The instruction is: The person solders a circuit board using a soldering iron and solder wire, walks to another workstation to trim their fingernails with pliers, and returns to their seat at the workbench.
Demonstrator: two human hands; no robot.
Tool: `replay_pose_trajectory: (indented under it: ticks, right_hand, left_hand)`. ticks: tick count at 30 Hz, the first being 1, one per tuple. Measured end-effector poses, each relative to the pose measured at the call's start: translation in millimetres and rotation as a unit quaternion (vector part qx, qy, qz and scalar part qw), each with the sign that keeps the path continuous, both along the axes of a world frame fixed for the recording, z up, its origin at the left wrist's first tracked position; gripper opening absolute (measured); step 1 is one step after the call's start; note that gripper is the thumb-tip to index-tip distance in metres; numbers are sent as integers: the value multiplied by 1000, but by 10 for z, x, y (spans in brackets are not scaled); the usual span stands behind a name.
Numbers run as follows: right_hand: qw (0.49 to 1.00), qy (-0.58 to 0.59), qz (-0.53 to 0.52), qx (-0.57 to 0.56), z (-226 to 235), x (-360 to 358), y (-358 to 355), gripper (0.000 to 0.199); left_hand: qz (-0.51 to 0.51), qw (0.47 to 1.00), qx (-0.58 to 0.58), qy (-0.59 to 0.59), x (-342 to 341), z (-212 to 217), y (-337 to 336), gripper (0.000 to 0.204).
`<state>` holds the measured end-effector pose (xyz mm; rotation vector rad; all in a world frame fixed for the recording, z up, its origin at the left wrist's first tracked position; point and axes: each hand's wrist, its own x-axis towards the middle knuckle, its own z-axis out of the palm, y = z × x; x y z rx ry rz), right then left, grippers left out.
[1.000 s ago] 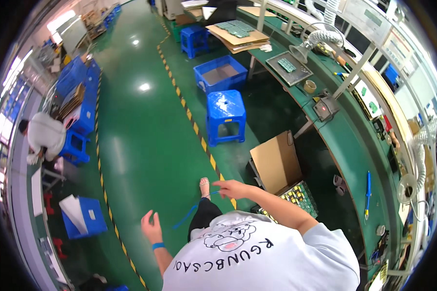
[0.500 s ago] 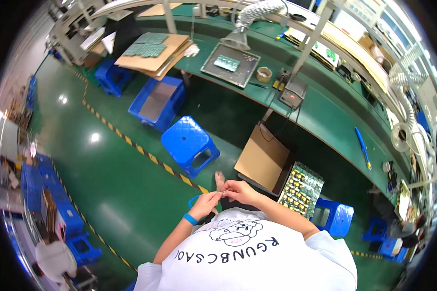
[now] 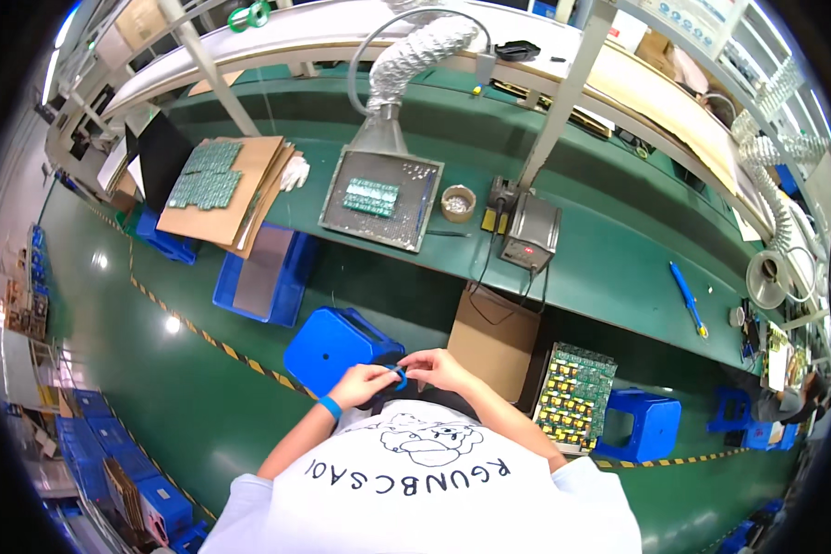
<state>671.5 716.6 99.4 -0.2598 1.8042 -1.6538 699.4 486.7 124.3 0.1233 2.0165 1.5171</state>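
Observation:
My left hand (image 3: 364,384) and my right hand (image 3: 439,371) are close together in front of my shirt, fingers bent and pinched. A thin blue cord (image 3: 400,377) curves between them, against the left fingertips. The right fingertips are pressed together beside it; whatever they hold is too small to make out. Around my left wrist sits a blue wristband (image 3: 331,407). Directly beyond my hands stands a blue plastic stool (image 3: 328,351).
Ahead runs a green workbench (image 3: 609,286) with a perforated metal tray (image 3: 342,217), a green circuit panel (image 3: 371,198), a round tub (image 3: 457,203) and a soldering station (image 3: 531,235). An exhaust hose (image 3: 411,69) hangs above. Populated boards (image 3: 572,397) lie at right, near another blue stool (image 3: 651,425).
My view has shifted closer to the workbench, and the stool is now right beyond my hands. The blue cord has moved from left of my left hand to between both hands.

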Motion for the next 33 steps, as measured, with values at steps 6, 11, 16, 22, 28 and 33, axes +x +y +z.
replay_pose_trajectory:
  ticks: [6, 11, 16, 22, 28, 33]
  right_hand:
    - [967, -134, -216, -22, -1473, 114, 757, 39]
    - [664, -415, -620, 54, -3385, 2205, 1223, 19]
    - [493, -613, -617, 7, -3506, 2969, 901, 9]
    - [611, -501, -596, -142, -3737, 1966, 757, 16]
    - [912, -202, -133, 330, -3503, -648, 28, 29]
    - [963, -98, 91, 234, -4273, -1414, -1729, 61]
  left_hand:
    - [34, 943, -324, 72, -959, 200, -467, 35]
    - [-27, 860, -498, 110, -1903, 19, -1119, 41]
    - [-92, 787, -604, 79, -2372, 72, -1371, 42]
    - [-178, 759, -626, 5, -2909, -167, -847, 40]
    - [-312, 749, -582, -53, -3273, -793, -1192, 46]
    - [-227, 785, -575, -46, -3583, -1669, -1777, 46]
